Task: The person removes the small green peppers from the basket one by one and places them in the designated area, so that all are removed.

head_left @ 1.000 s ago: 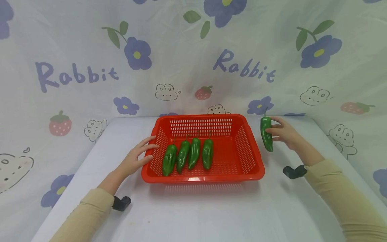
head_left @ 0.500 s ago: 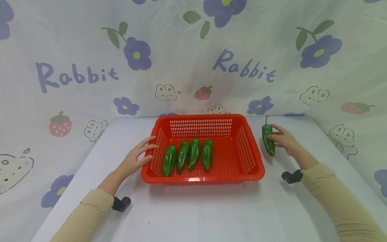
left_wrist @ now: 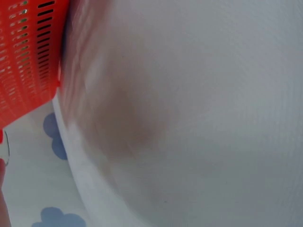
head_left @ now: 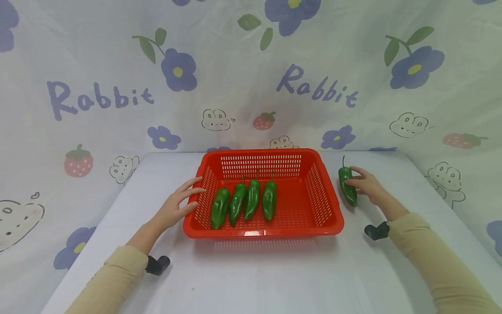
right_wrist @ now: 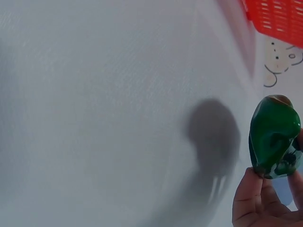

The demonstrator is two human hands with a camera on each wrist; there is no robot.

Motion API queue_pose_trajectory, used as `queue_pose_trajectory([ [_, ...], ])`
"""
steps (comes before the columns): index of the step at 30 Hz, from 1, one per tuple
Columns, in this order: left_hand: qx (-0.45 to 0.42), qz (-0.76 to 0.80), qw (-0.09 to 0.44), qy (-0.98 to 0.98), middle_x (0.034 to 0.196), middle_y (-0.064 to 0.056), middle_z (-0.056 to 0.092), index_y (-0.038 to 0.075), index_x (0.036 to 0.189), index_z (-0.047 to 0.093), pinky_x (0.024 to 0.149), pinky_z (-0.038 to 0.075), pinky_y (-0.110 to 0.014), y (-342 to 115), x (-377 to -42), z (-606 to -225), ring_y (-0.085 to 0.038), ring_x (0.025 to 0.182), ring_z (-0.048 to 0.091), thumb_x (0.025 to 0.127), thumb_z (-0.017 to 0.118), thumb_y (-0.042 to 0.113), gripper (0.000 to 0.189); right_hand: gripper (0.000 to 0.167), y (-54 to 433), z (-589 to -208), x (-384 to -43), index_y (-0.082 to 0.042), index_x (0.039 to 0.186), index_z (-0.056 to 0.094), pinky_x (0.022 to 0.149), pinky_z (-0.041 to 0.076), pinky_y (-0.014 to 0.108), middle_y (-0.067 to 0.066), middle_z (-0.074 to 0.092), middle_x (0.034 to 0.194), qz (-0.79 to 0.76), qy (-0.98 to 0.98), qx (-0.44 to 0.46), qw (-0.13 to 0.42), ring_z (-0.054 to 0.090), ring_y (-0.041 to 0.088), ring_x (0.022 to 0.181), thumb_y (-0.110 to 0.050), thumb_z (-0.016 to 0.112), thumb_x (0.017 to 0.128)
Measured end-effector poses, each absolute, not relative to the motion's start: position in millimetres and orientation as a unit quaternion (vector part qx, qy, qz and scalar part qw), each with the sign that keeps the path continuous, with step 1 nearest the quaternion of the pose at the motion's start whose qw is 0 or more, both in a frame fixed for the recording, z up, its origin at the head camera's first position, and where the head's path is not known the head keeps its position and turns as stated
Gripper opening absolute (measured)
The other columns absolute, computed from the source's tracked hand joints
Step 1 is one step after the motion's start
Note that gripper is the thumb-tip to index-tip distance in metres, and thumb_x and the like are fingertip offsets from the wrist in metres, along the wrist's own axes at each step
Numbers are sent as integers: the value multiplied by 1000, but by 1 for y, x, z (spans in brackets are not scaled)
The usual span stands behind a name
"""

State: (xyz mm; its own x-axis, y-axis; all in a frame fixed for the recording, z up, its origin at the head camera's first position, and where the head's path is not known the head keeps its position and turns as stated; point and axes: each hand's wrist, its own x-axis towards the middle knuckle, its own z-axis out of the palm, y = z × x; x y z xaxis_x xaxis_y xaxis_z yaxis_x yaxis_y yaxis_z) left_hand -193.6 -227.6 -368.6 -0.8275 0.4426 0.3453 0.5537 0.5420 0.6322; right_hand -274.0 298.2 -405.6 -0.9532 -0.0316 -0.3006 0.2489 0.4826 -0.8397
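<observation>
In the head view, my right hand (head_left: 367, 185) pinches a glossy green chili pepper (head_left: 347, 187) by its side, just right of the red basket (head_left: 263, 232). The pepper's stem points up and away, its tip toward me. Seen from the right wrist, the chili pepper (right_wrist: 273, 137) sits between thumb and fingertips, its shadow falling on the cloth apart from it. My left hand (head_left: 174, 207) rests with spread, loosely bent fingers at the basket's left rim. Inside the basket, several green chili peppers (head_left: 252, 199) lie side by side toward the left, stems pointing away.
A white cloth (head_left: 251, 279) covers the table. Behind it hangs a white curtain (head_left: 235, 87) printed with flowers, rabbits and strawberries. Each wrist wears a black camera mount, the left mount (head_left: 157, 264) and the right mount (head_left: 377, 231).
My right hand has lowered with the chili pepper, toward me and the table, then shifted slightly left toward the basket. The left hand and the peppers in the basket have stayed put.
</observation>
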Motion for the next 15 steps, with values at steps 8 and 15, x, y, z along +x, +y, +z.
queue_pose_trajectory([
  [8, -284, -382, 71, -876, 137, -28, 35, -6, 115, 55, 85, 43, -60, -228, -195, -370, -47, 127, 30, 81, 54, -3, 34, 73, 297, -410, -276, -6, 146, 8, 102, 31, 54, 35, 20, 141, -489, 856, 72, 155, 30, 46, 126, -20, 53, 91],
  [15, -286, -382, 77, -875, 142, -18, 35, 0, 118, 57, 87, 42, -60, -240, -210, -393, -40, 130, 29, 81, 56, 1, 37, 75, 298, -413, -277, -5, 146, 7, 102, 30, 55, 36, 20, 141, -480, 857, 77, 169, 30, 47, 127, -23, 54, 90],
])
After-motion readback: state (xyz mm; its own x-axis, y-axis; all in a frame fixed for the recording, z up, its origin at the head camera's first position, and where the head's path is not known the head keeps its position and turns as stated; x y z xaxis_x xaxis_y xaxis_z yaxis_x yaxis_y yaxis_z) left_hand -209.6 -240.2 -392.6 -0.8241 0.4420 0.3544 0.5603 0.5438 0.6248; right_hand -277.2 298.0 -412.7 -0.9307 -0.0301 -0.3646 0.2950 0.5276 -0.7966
